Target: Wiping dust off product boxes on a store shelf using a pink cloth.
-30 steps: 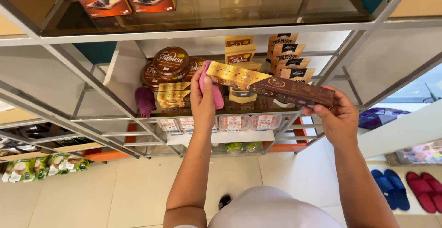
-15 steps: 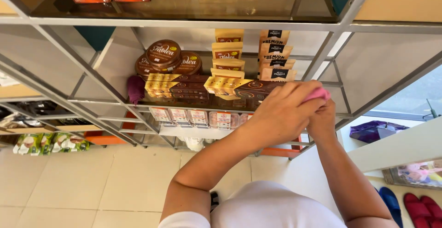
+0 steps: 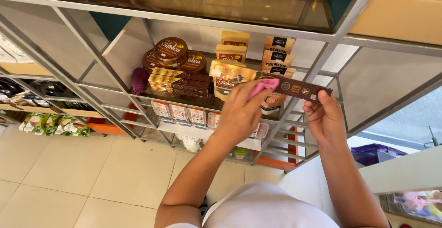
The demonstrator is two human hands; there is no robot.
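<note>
Glass shelf (image 3: 138,94) in a grey metal frame — bearing 3 round brown tins (image 3: 171,55), a stack of long gold-and-brown boxes (image 3: 180,83), upright tan pouches (image 3: 277,55) and a folded maroon cloth (image 3: 139,80) at its left end.

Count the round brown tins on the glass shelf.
3: one round brown tin on top, one lower right, one lower left, partly covered. More may be hidden behind.
</note>
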